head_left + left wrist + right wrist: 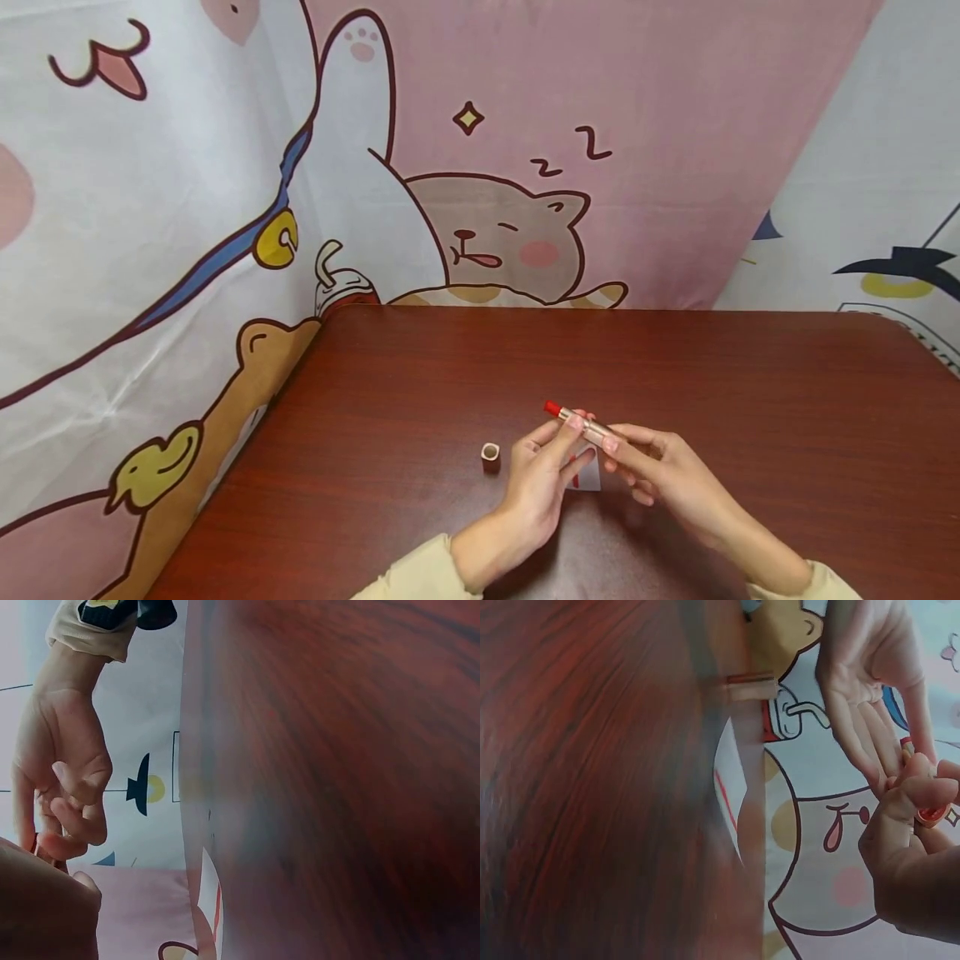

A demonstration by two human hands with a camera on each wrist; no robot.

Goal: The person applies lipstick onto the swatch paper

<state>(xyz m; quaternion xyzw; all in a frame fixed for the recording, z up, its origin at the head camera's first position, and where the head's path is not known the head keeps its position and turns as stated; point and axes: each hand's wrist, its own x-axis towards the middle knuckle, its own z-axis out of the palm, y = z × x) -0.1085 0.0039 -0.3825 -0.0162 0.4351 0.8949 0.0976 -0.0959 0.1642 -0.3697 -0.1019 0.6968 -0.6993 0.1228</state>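
Both hands hold a lipstick in a gold tube [596, 432] above the table, its red tip pointing to the upper left. My left hand [538, 479] pinches the upper part of the tube between thumb and fingers. At the lower end, my right hand [667, 467] grips the base with its thumb on top. In the right wrist view, the lipstick's reddish end [931, 815] shows between the right fingers. A white paper [588, 477] with a red streak lies below the hands, partly covered by them. Left of my left hand stands the square lipstick cap [491, 457], open end up.
The brown wooden table [360, 400] spreads out on all sides of the hands. A cartoon-printed cloth [637, 150] hangs behind it and along the left side. Light sleeves cover both forearms.
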